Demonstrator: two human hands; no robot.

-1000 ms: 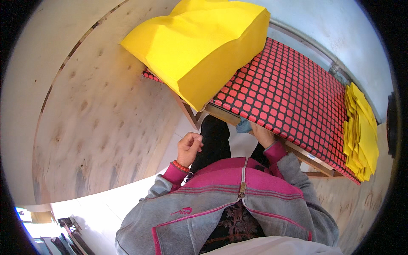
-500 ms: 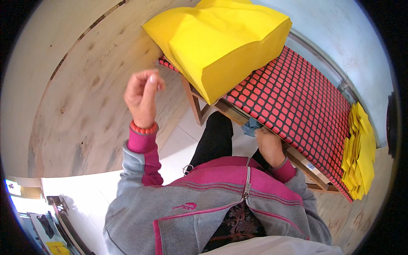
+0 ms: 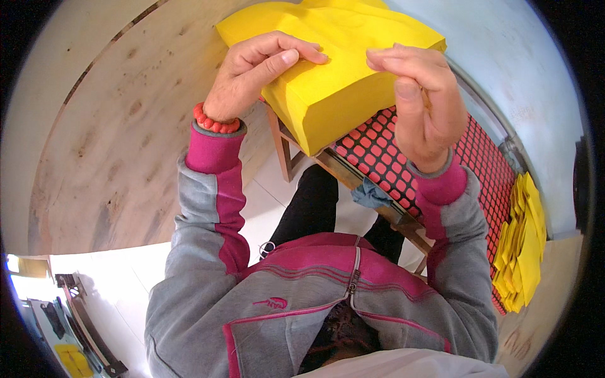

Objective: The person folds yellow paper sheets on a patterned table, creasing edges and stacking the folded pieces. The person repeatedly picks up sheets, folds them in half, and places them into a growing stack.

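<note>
A large yellow bag [image 3: 353, 113] with a boxy bottom lies across the far end of the small table. My left hand [image 3: 258, 69], a red bead bracelet at its wrist, hovers over the bag's left side with fingers curled and thumb pressed near them. Over the bag's right side is my right hand [image 3: 432, 104], its fingers bent inward and its thumb against them. The fingertips of both hands point toward each other with a gap between. Anything pinched in either hand is too small or hidden to make out.
A red-and-black patterned cover [image 3: 372, 142] lies on the table. Folded yellow pieces [image 3: 522, 242] are stacked at its right end. A blue-grey cloth [image 3: 372, 194] hangs at the table's near edge. A wooden board [image 3: 120, 138] stands on the left, and a pale wall [image 3: 523, 82] is behind.
My right hand has come up from the table's near edge by the cloth to above the bag. My left hand has moved up and right over the bag.
</note>
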